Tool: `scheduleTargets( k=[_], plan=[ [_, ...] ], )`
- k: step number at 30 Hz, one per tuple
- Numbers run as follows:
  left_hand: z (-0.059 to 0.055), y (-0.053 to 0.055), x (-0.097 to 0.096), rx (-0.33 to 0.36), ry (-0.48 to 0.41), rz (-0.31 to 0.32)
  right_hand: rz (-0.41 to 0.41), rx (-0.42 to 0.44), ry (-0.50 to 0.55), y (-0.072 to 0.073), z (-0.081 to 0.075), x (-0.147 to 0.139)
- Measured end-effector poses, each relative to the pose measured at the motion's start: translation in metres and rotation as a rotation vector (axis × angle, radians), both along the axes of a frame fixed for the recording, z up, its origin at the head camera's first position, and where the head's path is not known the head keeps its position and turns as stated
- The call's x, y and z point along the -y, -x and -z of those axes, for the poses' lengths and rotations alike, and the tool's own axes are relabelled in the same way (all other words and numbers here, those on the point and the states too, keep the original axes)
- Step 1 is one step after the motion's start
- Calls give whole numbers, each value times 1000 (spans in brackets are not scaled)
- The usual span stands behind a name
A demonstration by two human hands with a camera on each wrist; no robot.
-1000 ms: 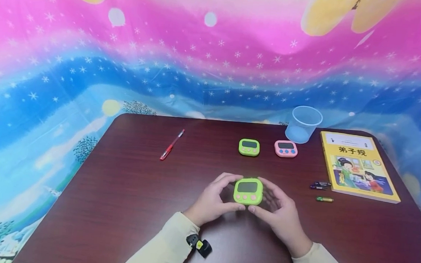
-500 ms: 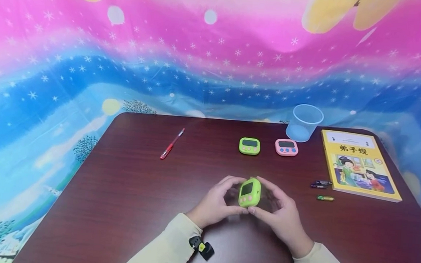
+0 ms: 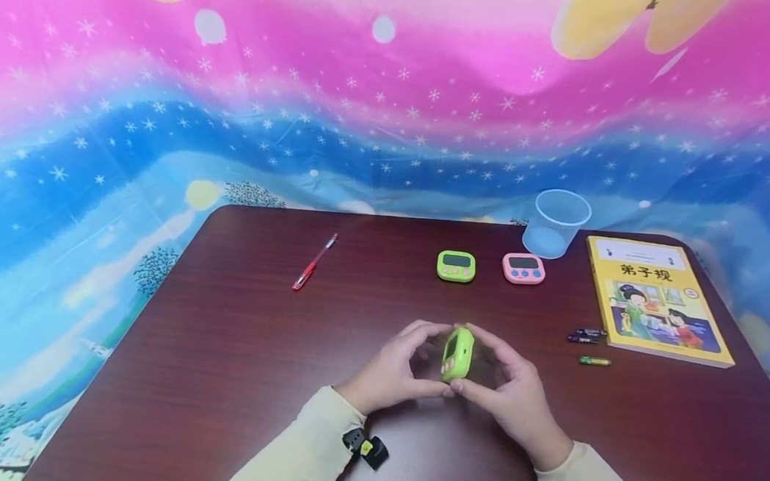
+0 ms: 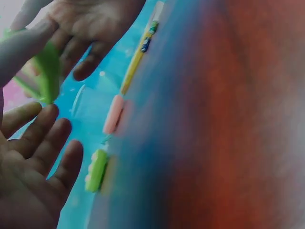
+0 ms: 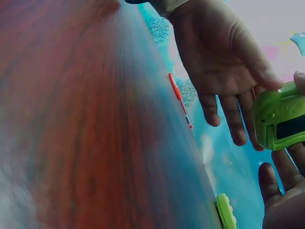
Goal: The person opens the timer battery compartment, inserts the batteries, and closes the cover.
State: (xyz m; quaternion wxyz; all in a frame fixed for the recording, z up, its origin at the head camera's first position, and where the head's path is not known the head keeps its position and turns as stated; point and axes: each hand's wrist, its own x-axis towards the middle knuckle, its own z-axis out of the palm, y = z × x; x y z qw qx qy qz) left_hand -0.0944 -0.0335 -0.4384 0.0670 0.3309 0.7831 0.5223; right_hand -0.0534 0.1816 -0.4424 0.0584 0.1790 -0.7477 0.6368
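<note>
A green digital timer point(image 3: 457, 354) is held up between both hands over the near middle of the table, turned so that its edge shows and its screen faces left. My left hand point(image 3: 391, 362) pinches it from the left, thumb at the lower edge and a fingertip at the top. From the other side my right hand point(image 3: 518, 381) grips it in the same way. In the right wrist view the back of the timer point(image 5: 281, 117), with a dark strip, shows between the fingers. The other fingers spread loosely behind it.
Farther back on the table point(image 3: 233, 349) lie a second green timer point(image 3: 456, 267) and a pink timer point(image 3: 524, 269). Behind them stands a clear plastic cup point(image 3: 556, 225). A yellow book point(image 3: 659, 301) and small batteries point(image 3: 594, 361) are at right, a red pen point(image 3: 315, 262) at left.
The held timer has turned from facing the head camera to nearly edge-on, its screen swinging left. Both hands stay almost in place around it.
</note>
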Motion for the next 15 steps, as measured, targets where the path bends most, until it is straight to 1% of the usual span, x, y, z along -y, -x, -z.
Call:
scheduleTargets(
  k=[5, 10, 13, 15],
  plan=[
    [-9, 2, 6, -55, -20, 24, 3, -7, -8, 0, 1, 0],
    [-13, 2, 7, -80, -72, 46, -12, 0, 12, 0, 0, 2],
    [-14, 1, 6, -84, -108, 42, -30, 12, 30, 0, 0, 3],
    [-15, 1, 5, -99, -101, 29, -43, 17, 37, 0, 0, 4]
  ],
)
